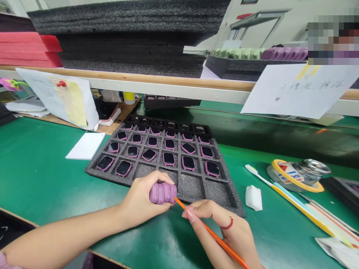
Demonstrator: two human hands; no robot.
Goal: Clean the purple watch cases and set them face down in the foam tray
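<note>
From the head camera I see my left hand (140,200) curled round a small purple ridged piece (162,193), rubbery-looking with rounded ribs, held just above the near edge of a grey foam tray (196,186). My right hand (224,231) pinches a thin orange stick (213,235), whose pointed tip touches the piece's right end. The tray's coarse, spongy grid holds purple-rimmed watch bodies (168,158) with glossy black faces, while the near row of square pockets lies bare. Everything sits on a smooth green mat (42,168). To the right lie a white foam block (254,197), a toothbrush (260,177) and a yellow-edged tape roll (297,175). Far off, dark foam sheets (126,33) are stacked on a shelf
</note>
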